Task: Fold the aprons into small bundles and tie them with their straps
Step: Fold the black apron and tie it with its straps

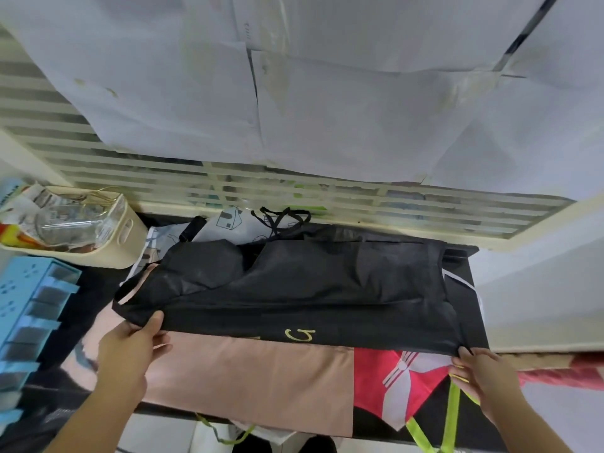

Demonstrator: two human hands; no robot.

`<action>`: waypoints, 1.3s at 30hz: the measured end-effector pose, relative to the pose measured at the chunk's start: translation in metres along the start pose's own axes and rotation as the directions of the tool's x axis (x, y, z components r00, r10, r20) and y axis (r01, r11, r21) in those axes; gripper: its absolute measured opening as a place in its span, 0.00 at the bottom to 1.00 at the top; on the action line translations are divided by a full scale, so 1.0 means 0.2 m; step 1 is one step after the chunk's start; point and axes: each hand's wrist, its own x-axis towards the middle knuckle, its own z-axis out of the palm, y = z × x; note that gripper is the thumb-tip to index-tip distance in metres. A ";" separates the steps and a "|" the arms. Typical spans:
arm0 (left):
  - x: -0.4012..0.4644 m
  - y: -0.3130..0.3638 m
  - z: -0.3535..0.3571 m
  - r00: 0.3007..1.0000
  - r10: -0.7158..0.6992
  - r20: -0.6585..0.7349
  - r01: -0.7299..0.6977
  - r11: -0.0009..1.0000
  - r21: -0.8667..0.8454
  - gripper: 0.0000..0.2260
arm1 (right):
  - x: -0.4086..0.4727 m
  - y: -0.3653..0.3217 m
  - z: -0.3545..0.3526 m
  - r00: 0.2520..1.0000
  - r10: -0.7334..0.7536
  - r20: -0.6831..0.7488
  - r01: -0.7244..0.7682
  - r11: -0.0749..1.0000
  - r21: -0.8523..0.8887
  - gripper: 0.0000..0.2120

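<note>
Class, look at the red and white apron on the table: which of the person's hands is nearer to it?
Right. The right hand pinches the black apron at the red and white apron's right edge; the left hand grips the black apron's far-left corner, across the pink apron.

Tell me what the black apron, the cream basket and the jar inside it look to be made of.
Black apron: thin woven cloth, matte with a faint sheen; it creases softly where both hands pinch it.
Cream basket: likely moulded plastic, smooth and opaque, with rounded corners and slot handles.
Jar: clear glass or clear plastic; it is see-through with bright glints, but which one is uncertain.
</note>
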 end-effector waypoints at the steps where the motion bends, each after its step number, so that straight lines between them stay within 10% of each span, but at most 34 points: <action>1: -0.01 0.01 -0.02 1.000 0.014 -0.010 -0.014 1.000 0.027 0.07 | -0.01 0.01 -0.03 1.000 -0.017 -0.011 0.016 1.000 -0.025 0.07; 7: -0.06 -0.04 -0.08 1.000 -0.015 -0.017 0.019 0.951 0.309 0.17 | -0.07 0.13 -0.16 0.990 -0.088 -0.108 0.044 0.931 -0.362 0.04; 10: -0.07 -0.06 -0.09 0.946 -0.300 0.125 0.205 0.850 0.485 0.19 | 0.13 0.26 -0.22 0.987 -0.061 -0.152 -0.046 0.786 -0.616 0.19; 13: -0.08 -0.05 -0.07 0.938 -0.280 0.206 0.076 0.745 0.663 0.21 | 0.11 0.22 -0.11 0.961 -0.244 -0.132 0.038 0.589 -0.808 0.29; 18: -0.13 0.01 0.06 0.840 0.248 0.482 -0.504 0.686 0.525 0.05 | -0.30 -0.09 0.37 0.778 -0.561 0.283 0.547 0.382 -0.745 0.16; 23: -0.10 -0.03 0.34 0.724 0.175 0.667 -0.614 0.604 0.508 0.22 | -0.31 -0.24 0.81 0.531 -0.593 0.605 0.797 0.106 -0.595 0.30; 29: -0.06 -0.06 0.61 0.764 0.014 0.645 -0.467 0.701 0.539 0.23 | -0.20 -0.31 0.87 0.609 -0.503 0.614 0.615 -0.189 -0.765 0.25; 39: -0.11 0.14 1.01 0.650 0.043 0.759 -0.643 0.564 0.518 0.19 | -0.13 -0.47 0.57 0.504 -0.563 0.655 0.809 0.042 -0.586 0.05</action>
